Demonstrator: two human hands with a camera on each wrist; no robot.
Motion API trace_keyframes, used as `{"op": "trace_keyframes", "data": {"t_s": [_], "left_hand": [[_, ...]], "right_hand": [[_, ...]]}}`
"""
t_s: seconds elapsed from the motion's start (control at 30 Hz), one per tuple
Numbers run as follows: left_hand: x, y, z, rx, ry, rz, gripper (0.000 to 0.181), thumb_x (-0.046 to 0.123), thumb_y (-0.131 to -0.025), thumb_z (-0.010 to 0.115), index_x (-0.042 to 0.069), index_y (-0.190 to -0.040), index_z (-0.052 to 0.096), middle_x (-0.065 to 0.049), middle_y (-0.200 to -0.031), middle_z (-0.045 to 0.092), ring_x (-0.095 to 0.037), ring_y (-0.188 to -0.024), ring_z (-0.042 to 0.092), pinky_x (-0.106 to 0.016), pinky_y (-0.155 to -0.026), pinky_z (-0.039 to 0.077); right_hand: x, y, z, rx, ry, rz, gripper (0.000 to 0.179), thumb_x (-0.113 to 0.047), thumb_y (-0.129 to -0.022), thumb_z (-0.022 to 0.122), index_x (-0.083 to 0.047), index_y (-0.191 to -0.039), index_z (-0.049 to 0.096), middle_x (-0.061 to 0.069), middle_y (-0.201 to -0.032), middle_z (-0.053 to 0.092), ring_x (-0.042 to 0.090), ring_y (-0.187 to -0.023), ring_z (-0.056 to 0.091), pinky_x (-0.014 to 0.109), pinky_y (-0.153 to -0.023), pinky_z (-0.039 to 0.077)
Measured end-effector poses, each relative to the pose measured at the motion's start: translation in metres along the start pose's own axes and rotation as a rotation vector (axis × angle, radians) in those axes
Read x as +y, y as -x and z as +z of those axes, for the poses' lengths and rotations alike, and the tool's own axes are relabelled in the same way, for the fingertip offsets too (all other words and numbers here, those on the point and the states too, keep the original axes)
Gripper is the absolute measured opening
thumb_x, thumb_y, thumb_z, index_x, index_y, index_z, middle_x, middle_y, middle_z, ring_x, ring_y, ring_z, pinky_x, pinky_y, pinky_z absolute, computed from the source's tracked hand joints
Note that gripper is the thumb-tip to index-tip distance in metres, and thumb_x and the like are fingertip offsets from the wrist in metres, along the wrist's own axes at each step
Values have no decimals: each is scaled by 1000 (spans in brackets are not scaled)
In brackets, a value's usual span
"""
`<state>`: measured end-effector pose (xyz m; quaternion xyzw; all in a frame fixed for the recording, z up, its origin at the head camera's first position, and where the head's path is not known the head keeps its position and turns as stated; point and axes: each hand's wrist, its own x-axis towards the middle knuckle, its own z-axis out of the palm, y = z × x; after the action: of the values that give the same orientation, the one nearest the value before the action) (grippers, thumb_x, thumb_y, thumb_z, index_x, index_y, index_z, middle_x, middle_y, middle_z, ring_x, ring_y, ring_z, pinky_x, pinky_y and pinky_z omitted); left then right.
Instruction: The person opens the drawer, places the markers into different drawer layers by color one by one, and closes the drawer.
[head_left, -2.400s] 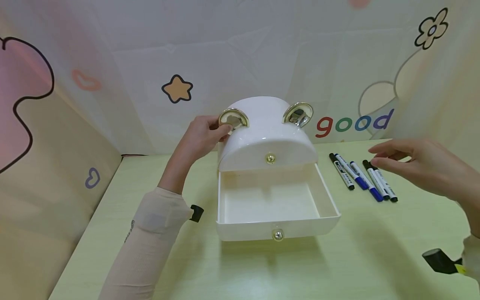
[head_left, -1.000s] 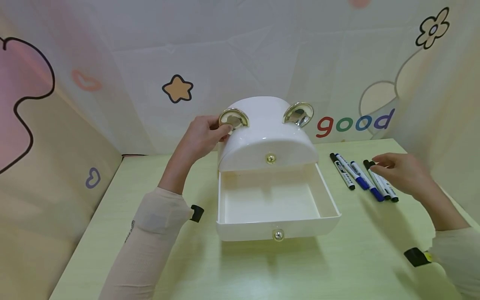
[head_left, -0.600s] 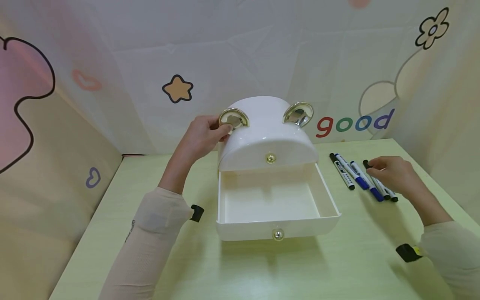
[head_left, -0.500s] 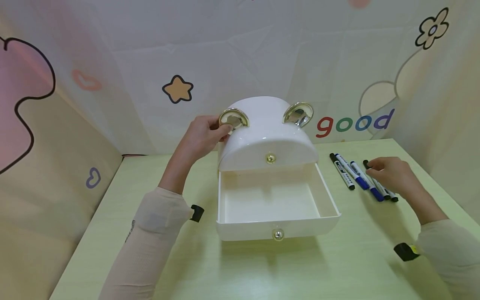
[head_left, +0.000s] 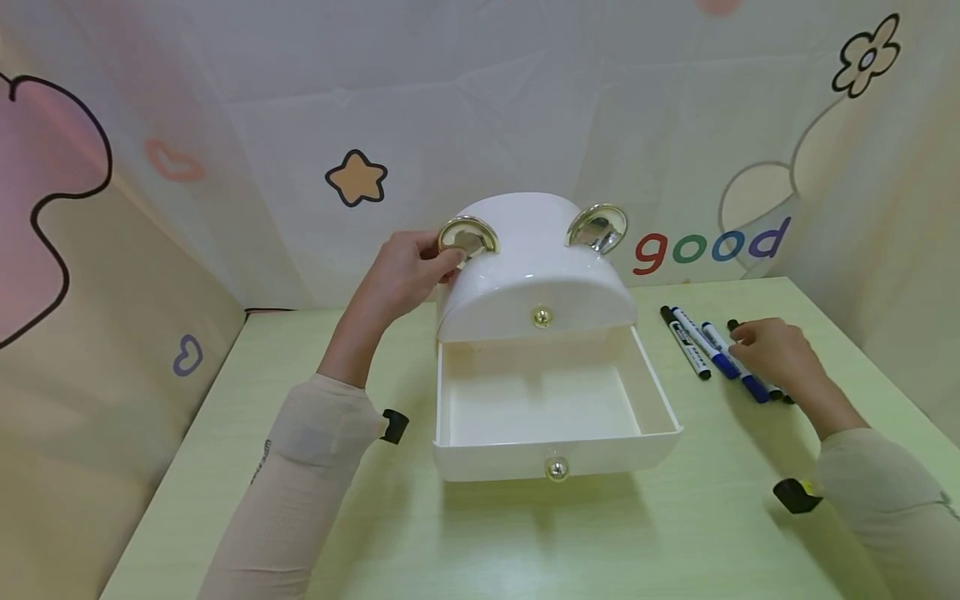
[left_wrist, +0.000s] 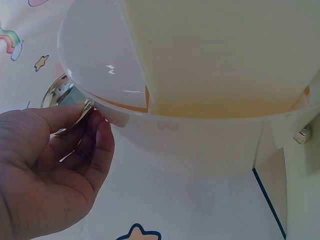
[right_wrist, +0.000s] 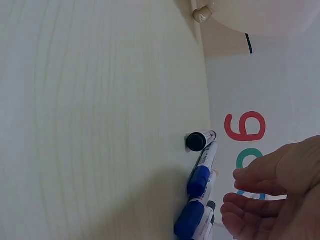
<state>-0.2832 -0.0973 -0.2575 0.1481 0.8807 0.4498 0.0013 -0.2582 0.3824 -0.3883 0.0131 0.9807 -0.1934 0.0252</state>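
Item 1: wht desktop drawer organizer [head_left: 525, 279], on tabletop [head_left: 390, 533]; lower drawer [head_left: 487, 464] pulled out. L hand [head_left: 401, 279] pinches its L gold ear [head_left: 471, 237], thumb in front, fingers behind.

Item 2: marker pens [head_left: 686, 343], qty 5 visible, blk- & blue-capped, lying roughly in a row on tabletop, R of organizer; rightmost two partly hidden by R hand [head_left: 776, 354]. R grip: thumb & fingertips apart, nothing between.

Handling (est.): pens light, stiff, smooth, apt to roll; hold mid-barrel. Organizer prob. light, rigid plastic, slippery gloss; steady by body, as ear may snap.
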Motion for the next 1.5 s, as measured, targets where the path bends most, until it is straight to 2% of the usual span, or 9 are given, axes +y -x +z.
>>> {"op": "trace_keyframes", "data": {"t_s": [0.2, 0.47, 0.63, 0.97, 1.27, 1.5], "left_hand": [[1, 1, -1, 1, -5, -4, 25, 20, -105, 59, 0, -115, 70, -13, -104, 68, -25, -99, 62, -34, -85, 50], [1, 1, 0, 5, -3, 0, 24, 20, -105, 59, 0, -112, 71, -13, -102, 68, -24, -97, 62, -33, -83, 49], [0, 0, 0, 7, -11, -4, 24, 21, -105, 59, 0, -112, 71, -12, -101, 68, -24, -96, 61, -31, -81, 48], [1, 1, 0, 11, -4, -5, 24, 21, -105, 59, 1, -111, 71, -12, -101, 68, -24, -95, 61, -32, -81, 48], [0, 1, 0, 13, -2, 2, 24, 20, -104, 59, 1, -112, 71, -12, -100, 69, -24, -96, 63, -33, -82, 49], [0, 1, 0, 11, -5, 2, 24, 20, -105, 59, 1, -114, 71, -13, -102, 69, -25, -98, 64, -35, -85, 50]], "right_hand": [[0, -4, 6, 27, 27, 18, 39, -8, -97, 57, 19, -125, 59, 39, -116, 62, 35, -76, 60, 43, -61, 50], [-1, -9, 13, 43, 51, 8, 35, -4, -95, 56, 20, -120, 61, 40, -114, 62, 42, -83, 64, 56, -71, 53], [1, -10, 16, 50, 65, 22, 34, -5, -95, 57, 19, -119, 61, 42, -118, 60, 47, -86, 64, 58, -70, 53], [1, -13, 20, 45, 70, 56, 36, -4, -93, 58, 19, -120, 60, 43, -115, 59, 40, -77, 57, 46, -61, 48], [-2, -14, 22, 30, 75, 81, 40, -5, -93, 57, 21, -123, 56, 42, -111, 59, 40, -78, 57, 44, -60, 47], [-4, -17, 25, -26, 106, 115, 33, -2, -95, 54, 21, -119, 59, 30, -93, 62, 37, -74, 56, 40, -58, 46]]}}
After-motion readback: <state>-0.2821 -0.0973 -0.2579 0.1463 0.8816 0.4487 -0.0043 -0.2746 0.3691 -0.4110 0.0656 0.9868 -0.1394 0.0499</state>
